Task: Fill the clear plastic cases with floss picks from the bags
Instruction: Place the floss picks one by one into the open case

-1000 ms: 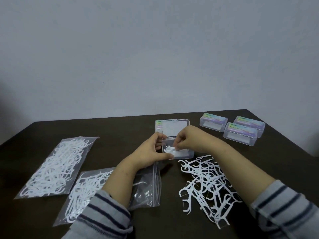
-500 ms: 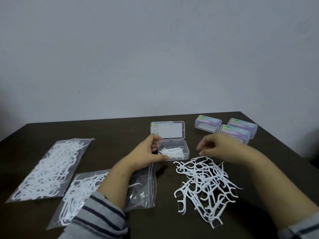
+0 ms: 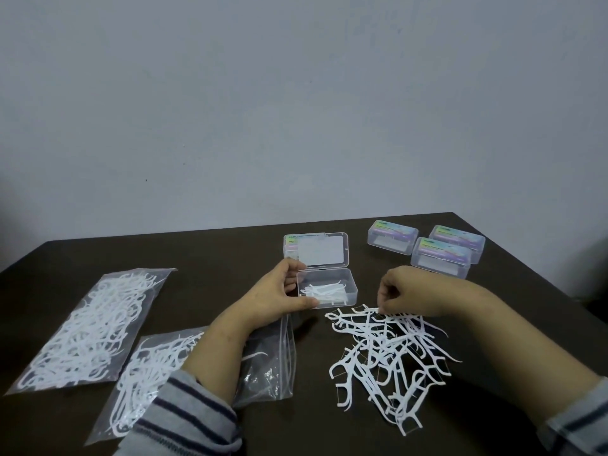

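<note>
Filling has only begun, judging by the open case [image 3: 326,288], which sits at the middle of the dark table [image 3: 214,258] with its lid tipped back toward the far side and just a thin layer of white picks across its floor — most of its depth looks unused. The left hand [image 3: 275,296] holds the case at its left end, thumb along the near wall and fingers curled round the far-left corner. Just to the right, the right hand [image 3: 399,292] hangs over the far edge of the loose pile of floss picks [image 3: 388,360], its fingertips drawn together low at the topmost picks; whether they have actually caught one cannot be told. That pile is large, so many picks are left to move. On the far right stand three closed cases [image 3: 439,250], lids down, contents unclear through the plastic. Near left lie an opened bag [image 3: 266,366] partly under the left forearm, holding picks at its left end, and farther left a full sealed bag [image 3: 88,327], untouched.
</note>
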